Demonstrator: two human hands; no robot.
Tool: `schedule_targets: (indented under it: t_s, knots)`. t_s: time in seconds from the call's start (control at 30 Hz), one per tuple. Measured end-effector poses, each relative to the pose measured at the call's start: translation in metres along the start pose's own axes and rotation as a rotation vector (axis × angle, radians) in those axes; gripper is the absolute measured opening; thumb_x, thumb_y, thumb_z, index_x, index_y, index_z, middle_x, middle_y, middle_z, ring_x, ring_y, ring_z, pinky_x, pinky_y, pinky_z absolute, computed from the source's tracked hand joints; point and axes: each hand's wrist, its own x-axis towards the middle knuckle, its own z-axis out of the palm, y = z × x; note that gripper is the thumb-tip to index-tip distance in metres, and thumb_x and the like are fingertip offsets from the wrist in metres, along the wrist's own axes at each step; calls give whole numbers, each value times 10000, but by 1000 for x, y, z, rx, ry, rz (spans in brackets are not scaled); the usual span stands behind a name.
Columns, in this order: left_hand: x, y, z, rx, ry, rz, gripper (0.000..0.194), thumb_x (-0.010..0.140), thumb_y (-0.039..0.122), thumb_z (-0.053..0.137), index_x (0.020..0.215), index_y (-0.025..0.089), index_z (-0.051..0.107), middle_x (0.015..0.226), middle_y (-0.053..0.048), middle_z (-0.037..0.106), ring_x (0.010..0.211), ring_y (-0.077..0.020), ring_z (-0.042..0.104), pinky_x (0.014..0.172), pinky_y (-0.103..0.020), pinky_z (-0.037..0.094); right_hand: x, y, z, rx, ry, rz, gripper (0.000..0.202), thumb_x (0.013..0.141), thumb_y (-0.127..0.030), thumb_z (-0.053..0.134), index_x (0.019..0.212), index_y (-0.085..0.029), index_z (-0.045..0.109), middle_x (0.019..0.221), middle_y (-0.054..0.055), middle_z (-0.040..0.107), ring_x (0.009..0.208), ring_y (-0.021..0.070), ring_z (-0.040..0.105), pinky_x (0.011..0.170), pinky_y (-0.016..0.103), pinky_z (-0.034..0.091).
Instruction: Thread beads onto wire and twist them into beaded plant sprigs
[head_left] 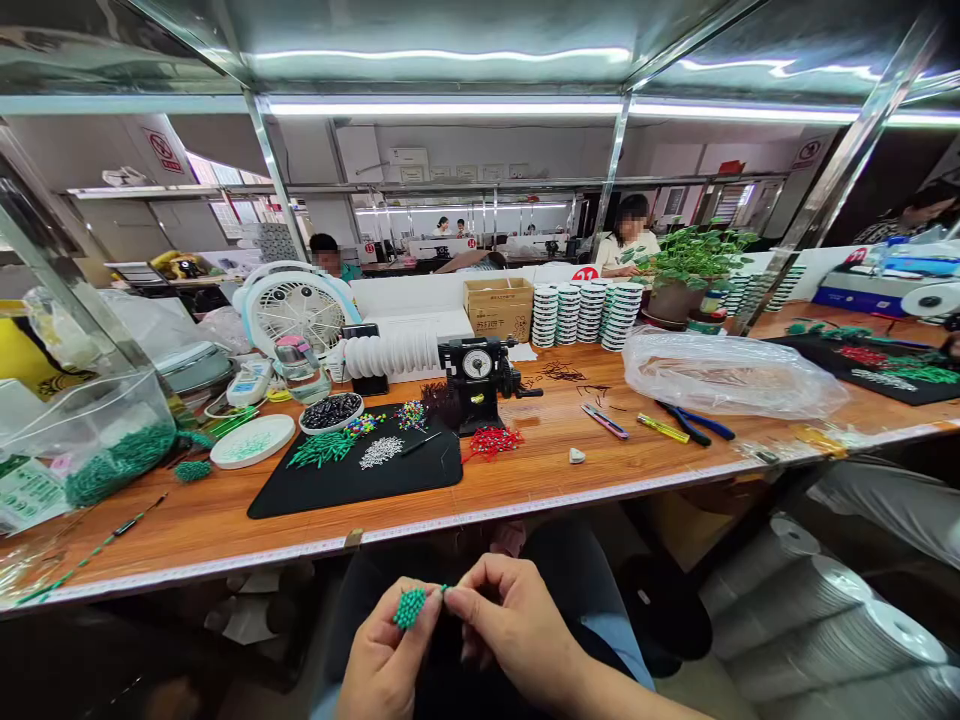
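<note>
Hands pinch green bead cluster below the counter

Fingers of the left hand (386, 665) are clenched in a grip on a small green bead cluster (409, 607), held over the lap, below the front edge of the wooden counter (570, 475). The right hand (510, 625) pinches at the cluster's right end, fingertips closed and touching it. On the counter lie a black mat (352, 480) carrying loose green, white and coloured beads, red beads (491, 440) just beside it, and blue-handled pliers (694, 423).
</note>
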Motion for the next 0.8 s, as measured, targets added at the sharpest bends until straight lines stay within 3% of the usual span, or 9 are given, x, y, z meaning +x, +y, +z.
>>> schedule_targets:
  t_s: [0.1, 0.2, 0.27, 0.37, 0.47, 0.57, 0.63, 0.73, 0.8]
  knots:
    - [-2, 1, 0, 75, -57, -1, 257, 733, 392, 698, 710, 159, 593, 654, 4, 499, 604, -109, 433, 541, -201, 377, 2, 1, -3, -66, -27, -78, 275, 719, -364, 706, 897, -155, 705, 634, -7, 577, 497, 99, 498, 455, 205, 358]
    - [0, -4, 0, 89, 4, -15, 317, 708, 442, 704, 673, 175, 537, 562, 51, 409, 512, -83, 338, 471, -187, 315, 2, 4, -1, -242, -4, -183, 152, 770, -292, 653, 732, -176, 744, 631, 7, 585, 607, 117, 520, 563, 217, 382]
    - [3, -6, -2, 137, 77, 40, 305, 702, 422, 716, 683, 177, 535, 581, 50, 427, 540, -87, 364, 503, -183, 341, -1, 6, 1, -362, -17, -216, 129, 744, -207, 638, 652, -169, 719, 608, 3, 585, 605, 120, 519, 568, 220, 371]
    - [10, -6, -8, 110, 197, 81, 289, 716, 413, 706, 856, 195, 578, 574, 64, 421, 525, -83, 371, 496, -176, 342, -7, 5, -1, -436, -210, -297, 102, 663, -110, 635, 575, -156, 658, 575, -20, 542, 560, 103, 481, 525, 212, 332]
    - [16, -2, -16, 12, 270, 79, 323, 737, 412, 680, 954, 204, 561, 543, 79, 397, 476, -78, 352, 437, -173, 296, -8, -3, -8, -311, -400, -288, 113, 685, -172, 665, 575, -152, 644, 572, -26, 529, 563, 102, 473, 534, 212, 339]
    - [15, 1, -16, 72, 110, 19, 273, 749, 380, 678, 900, 177, 575, 612, 29, 529, 515, -89, 432, 458, -189, 328, -1, -9, -12, -219, -148, -210, 154, 734, -248, 645, 622, -146, 672, 591, -3, 579, 588, 119, 499, 573, 228, 373]
    - [12, 0, -12, 128, -48, -73, 275, 745, 409, 678, 814, 164, 572, 550, 19, 532, 470, -90, 430, 443, -199, 317, 7, -10, -11, -183, 15, -158, 157, 741, -258, 641, 657, -137, 696, 612, 17, 617, 611, 134, 526, 597, 239, 396]
    - [7, -3, -3, 159, -200, -167, 311, 747, 459, 660, 751, 173, 539, 442, 54, 427, 395, -85, 394, 404, -202, 282, 13, -8, -6, -134, -8, -118, 154, 721, -261, 660, 677, -120, 704, 650, 38, 650, 633, 147, 555, 613, 247, 421]
    - [5, -4, 0, 104, -201, -166, 299, 755, 454, 654, 797, 184, 531, 479, 64, 406, 409, -88, 410, 399, -196, 287, 13, -8, -3, -155, 8, -118, 155, 722, -255, 653, 666, -115, 689, 653, 38, 648, 630, 143, 553, 612, 244, 422]
